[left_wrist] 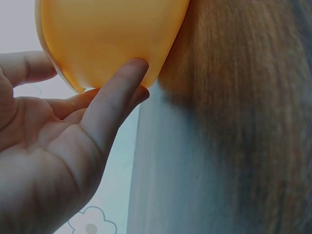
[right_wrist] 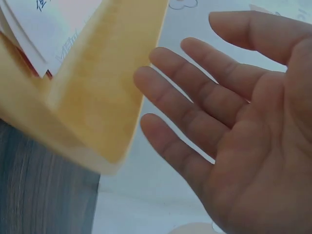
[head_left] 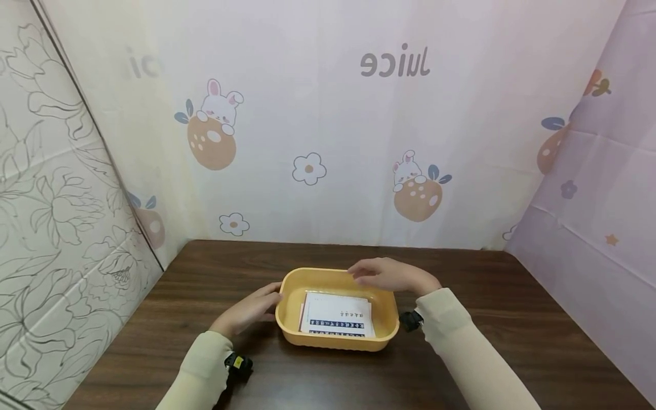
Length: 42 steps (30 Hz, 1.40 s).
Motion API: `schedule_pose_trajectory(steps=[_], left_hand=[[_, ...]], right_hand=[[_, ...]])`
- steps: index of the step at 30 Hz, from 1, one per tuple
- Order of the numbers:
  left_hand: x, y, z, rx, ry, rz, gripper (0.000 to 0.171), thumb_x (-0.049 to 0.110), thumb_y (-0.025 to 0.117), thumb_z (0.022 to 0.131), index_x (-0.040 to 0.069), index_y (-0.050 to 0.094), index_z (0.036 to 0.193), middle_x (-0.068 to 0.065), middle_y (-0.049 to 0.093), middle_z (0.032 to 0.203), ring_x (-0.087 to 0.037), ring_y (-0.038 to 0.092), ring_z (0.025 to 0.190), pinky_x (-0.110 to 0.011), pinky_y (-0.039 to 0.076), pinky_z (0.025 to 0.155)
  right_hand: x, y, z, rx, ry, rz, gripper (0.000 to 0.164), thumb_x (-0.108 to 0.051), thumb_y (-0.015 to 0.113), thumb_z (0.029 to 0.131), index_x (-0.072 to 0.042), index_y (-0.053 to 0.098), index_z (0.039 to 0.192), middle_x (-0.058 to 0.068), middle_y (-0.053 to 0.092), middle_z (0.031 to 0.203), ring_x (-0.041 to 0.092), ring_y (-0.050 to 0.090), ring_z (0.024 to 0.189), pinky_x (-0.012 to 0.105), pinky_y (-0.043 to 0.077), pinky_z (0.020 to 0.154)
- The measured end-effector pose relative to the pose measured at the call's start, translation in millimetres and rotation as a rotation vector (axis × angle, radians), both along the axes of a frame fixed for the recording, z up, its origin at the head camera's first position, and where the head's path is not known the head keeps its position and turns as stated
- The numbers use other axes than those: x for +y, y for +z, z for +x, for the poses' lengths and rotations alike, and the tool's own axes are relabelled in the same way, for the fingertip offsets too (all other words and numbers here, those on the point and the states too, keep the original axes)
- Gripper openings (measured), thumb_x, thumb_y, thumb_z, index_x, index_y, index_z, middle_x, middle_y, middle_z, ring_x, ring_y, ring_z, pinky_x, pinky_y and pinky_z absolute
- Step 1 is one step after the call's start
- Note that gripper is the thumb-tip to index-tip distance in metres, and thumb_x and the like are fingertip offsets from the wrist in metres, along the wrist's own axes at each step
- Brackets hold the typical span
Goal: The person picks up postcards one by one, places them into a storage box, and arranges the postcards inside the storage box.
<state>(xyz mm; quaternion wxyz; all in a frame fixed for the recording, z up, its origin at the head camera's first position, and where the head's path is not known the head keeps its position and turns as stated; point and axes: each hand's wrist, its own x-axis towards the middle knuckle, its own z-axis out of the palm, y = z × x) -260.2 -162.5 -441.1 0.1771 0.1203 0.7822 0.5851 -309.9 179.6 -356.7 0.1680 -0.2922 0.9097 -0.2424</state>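
A yellow plastic basin [head_left: 335,343] stands on the table with white cards [head_left: 335,310] lying flat in it. Dark blue bands with characters run across the top card. At the basin's left end, my left hand [head_left: 251,310] touches the outer wall with relaxed fingers. The left wrist view shows its thumb [left_wrist: 119,92] against the yellow wall, other fingers partly hidden by the basin. My right hand [head_left: 392,275] is over the back right rim, palm toward the basin. In the right wrist view its fingers [right_wrist: 187,117] are spread and hold nothing.
The basin rests on a dark wood-grain table [head_left: 215,265]. Behind it hangs a pale curtain [head_left: 318,114] printed with rabbits, fruit and flowers. A white floral sheet [head_left: 66,188] closes off the left. Black wrist cameras [head_left: 238,364] sit at both cuffs.
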Motion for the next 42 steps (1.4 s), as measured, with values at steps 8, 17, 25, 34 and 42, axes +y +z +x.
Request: schedule_pose_trajectory(steps=[8, 17, 25, 34, 42], left_hand=[[3.0, -1.0, -1.5, 0.001, -0.014, 0.004, 0.056, 0.029, 0.042, 0.108, 0.0, 0.031, 0.154, -0.022, 0.036, 0.154, -0.038, 0.045, 0.134, -0.049, 0.05, 0.099], [6.6, -0.6, -2.2, 0.001, -0.018, -0.001, 0.056, 0.031, 0.043, 0.108, 0.001, 0.032, 0.154, -0.021, 0.035, 0.155, -0.038, 0.045, 0.135, -0.049, 0.049, 0.1], [7.8, 3.0, -0.2, 0.003, -0.006, -0.011, 0.056, 0.028, 0.043, 0.107, 0.002, 0.031, 0.155, -0.021, 0.037, 0.154, -0.037, 0.047, 0.133, -0.049, 0.049, 0.1], [9.6, 3.9, 0.0, 0.019, 0.013, -0.003, 0.056, 0.026, 0.044, 0.106, 0.0, 0.032, 0.154, -0.022, 0.038, 0.153, -0.037, 0.049, 0.13, -0.049, 0.051, 0.097], [7.7, 8.3, -0.1, 0.06, 0.049, 0.003, 0.052, 0.028, 0.045, 0.107, 0.004, 0.038, 0.152, -0.017, 0.042, 0.152, -0.033, 0.051, 0.13, -0.046, 0.049, 0.1]], right_hand=[[23.4, -11.8, 10.6, 0.086, -0.059, -0.164, 0.041, -0.037, 0.057, 0.102, -0.014, 0.062, 0.136, 0.002, 0.064, 0.13, 0.024, 0.059, 0.119, 0.05, 0.05, 0.099], [34.4, -26.0, 26.8, 0.157, -0.187, -0.297, 0.038, -0.034, 0.058, 0.102, -0.015, 0.061, 0.136, 0.004, 0.062, 0.133, 0.028, 0.057, 0.122, 0.052, 0.05, 0.099], [39.1, -30.0, 29.6, 0.193, -0.234, -0.366, 0.039, -0.034, 0.059, 0.102, -0.015, 0.06, 0.136, 0.004, 0.06, 0.136, 0.027, 0.058, 0.122, 0.051, 0.05, 0.099], [44.1, -30.5, 30.8, 0.211, -0.241, -0.372, 0.035, -0.027, 0.059, 0.103, -0.014, 0.06, 0.136, 0.005, 0.06, 0.136, 0.028, 0.056, 0.124, 0.052, 0.049, 0.099], [50.3, -35.0, 28.4, 0.274, -0.257, -0.322, 0.035, -0.021, 0.059, 0.103, -0.009, 0.06, 0.136, 0.008, 0.06, 0.136, 0.031, 0.054, 0.127, 0.057, 0.045, 0.102]])
